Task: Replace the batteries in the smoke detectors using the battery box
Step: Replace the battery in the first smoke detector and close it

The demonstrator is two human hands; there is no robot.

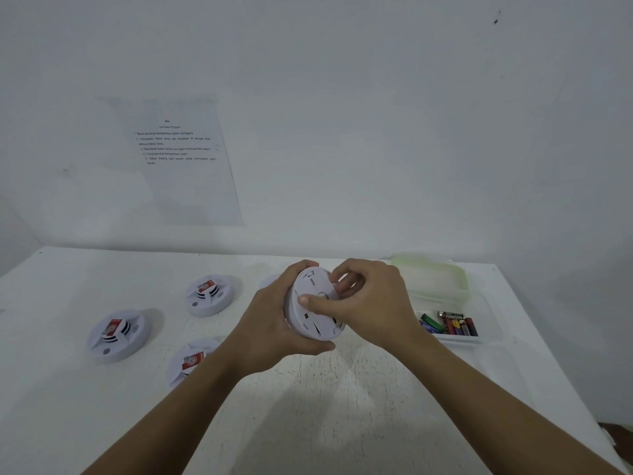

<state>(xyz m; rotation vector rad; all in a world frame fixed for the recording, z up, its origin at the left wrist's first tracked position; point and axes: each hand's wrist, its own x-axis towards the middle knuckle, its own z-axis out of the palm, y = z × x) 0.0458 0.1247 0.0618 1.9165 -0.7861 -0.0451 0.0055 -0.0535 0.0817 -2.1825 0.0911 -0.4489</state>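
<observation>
A round white smoke detector (313, 311) is held above the table with its back plate turned toward me. My left hand (274, 323) grips its rim from the left and below. My right hand (370, 303) rests on the back plate, thumb pressed near its centre and fingers curled over the upper right edge. Three more white detectors lie face up on the table to the left: one (114, 334) at the far left, one (209, 294) further back, one (188, 363) partly behind my left forearm. The clear battery box (448, 323) at the right holds several coloured batteries (450, 325).
The box's pale green lid (431, 274) lies just behind the box. A printed instruction sheet (181, 159) hangs on the white wall. A sliver of another white round object (270, 279) shows behind my left hand. The white table (342, 406) ends at its right edge near the box.
</observation>
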